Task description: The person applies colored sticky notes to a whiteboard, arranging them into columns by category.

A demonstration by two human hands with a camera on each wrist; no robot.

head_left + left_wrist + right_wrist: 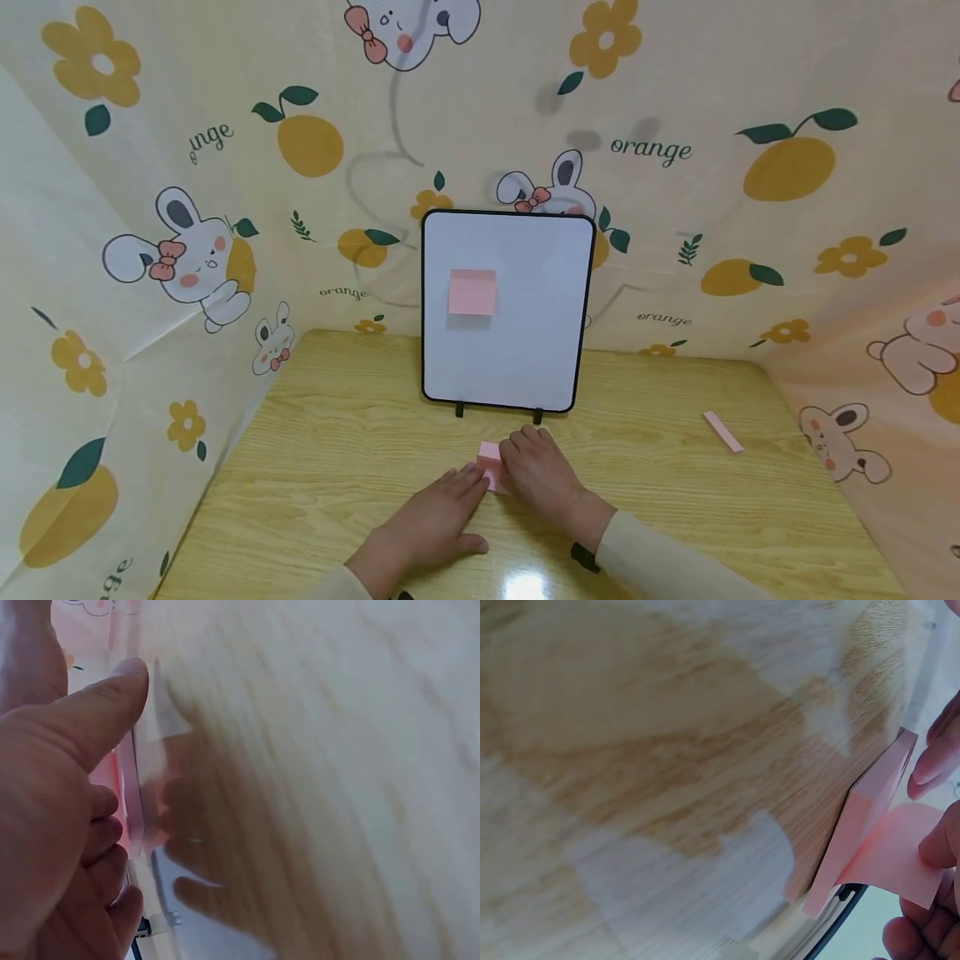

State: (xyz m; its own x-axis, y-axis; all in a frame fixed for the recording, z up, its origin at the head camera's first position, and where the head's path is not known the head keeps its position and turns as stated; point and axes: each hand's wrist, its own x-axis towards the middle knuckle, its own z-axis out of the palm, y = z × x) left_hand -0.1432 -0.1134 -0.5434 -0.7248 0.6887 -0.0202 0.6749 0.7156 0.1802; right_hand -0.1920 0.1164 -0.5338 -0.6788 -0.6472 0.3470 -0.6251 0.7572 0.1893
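A pad of pink sticky notes (859, 806) lies on the table between my hands. My right hand (542, 477) pinches the edge of its top sheet (896, 851) between thumb and fingers. That sheet is lifted and bends away from the pad, still joined along one side. My left hand (435, 518) reaches in from the left, its extended fingertips at the pad's near left edge and its thumb spread apart. In the head view, the right hand covers part of the pad.
Behind the hands, a black-framed whiteboard (517, 358) stands upright on two small black feet. One pink sticky note (472, 292) is stuck on its upper left. A narrow pink strip (722, 432) lies on the wood-grain table (300, 433) at the right. Patterned sheeting surrounds the table's back and sides.
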